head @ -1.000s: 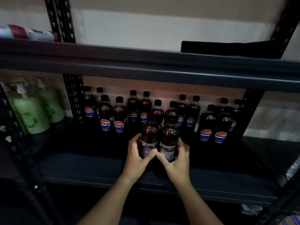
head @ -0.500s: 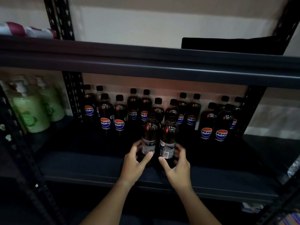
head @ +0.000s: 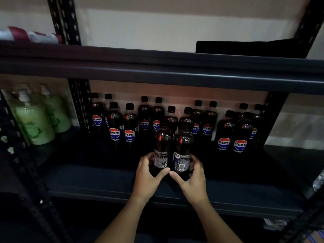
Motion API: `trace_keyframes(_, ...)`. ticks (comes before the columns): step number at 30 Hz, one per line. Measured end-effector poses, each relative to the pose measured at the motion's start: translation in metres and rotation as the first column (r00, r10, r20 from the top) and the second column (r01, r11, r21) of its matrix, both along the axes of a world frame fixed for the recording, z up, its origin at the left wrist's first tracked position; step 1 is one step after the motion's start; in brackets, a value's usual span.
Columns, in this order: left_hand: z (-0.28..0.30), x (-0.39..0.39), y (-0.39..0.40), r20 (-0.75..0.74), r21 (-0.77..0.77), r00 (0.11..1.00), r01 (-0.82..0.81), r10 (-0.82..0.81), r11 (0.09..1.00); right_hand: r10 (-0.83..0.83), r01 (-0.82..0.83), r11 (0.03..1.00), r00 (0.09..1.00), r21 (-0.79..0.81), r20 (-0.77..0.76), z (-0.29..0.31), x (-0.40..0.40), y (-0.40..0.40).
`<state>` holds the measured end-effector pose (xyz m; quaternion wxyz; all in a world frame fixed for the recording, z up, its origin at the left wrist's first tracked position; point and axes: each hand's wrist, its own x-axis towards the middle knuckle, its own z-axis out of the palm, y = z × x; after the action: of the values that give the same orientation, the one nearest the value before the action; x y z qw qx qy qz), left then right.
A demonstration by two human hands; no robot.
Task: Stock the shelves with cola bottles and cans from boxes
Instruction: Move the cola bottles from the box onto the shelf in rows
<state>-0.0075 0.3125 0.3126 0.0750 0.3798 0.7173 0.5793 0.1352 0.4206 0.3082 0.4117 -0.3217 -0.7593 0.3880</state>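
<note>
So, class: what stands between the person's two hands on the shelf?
Two cola bottles, side by side, back labels facing us; left hand and right hand each grip one, seen in the head view.

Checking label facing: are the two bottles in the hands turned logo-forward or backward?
Backward. The left bottle and right bottle show barcode and print panels, unlike the logo-forward stocked bottles.

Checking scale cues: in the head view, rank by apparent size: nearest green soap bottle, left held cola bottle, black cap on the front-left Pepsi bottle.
1. Green soap bottle, unsure against 2; it looks wider.
2. Left held cola bottle, about as tall; nearness differs.
3. Black cap, clearly smallest.
</note>
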Motion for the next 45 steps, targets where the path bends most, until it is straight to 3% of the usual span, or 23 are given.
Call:
trace_keyframes(12,-0.003,-0.006,-0.002,0.019,0.038,0.994,0.107,-0.108,0.993,0.018,-0.019,0.999,0.999,-0.032,-0.037,-0.001,0.002,0.000)
trace_keyframes(23,-0.002,0.000,-0.001,-0.024,0.021,1.000,-0.003,0.004,1.000,-0.027,0.027,1.000,1.000,0.007,0.001,0.000,0.002,-0.001)
trace_keyframes(34,-0.006,-0.005,-0.001,-0.001,0.010,0.996,0.084,-0.084,0.996,-0.007,0.004,0.999,0.998,-0.046,-0.066,-0.001,0.001,0.001)
trace_keyframes(40,-0.001,-0.001,-0.001,0.017,0.036,1.000,-0.013,0.013,0.999,-0.051,0.050,0.999,0.997,-0.005,-0.056,-0.002,0.000,0.001)
trace_keyframes(45,-0.005,-0.006,-0.002,0.036,0.066,0.999,0.037,-0.039,0.997,-0.043,0.042,0.999,0.997,-0.021,-0.068,-0.005,0.001,0.004)
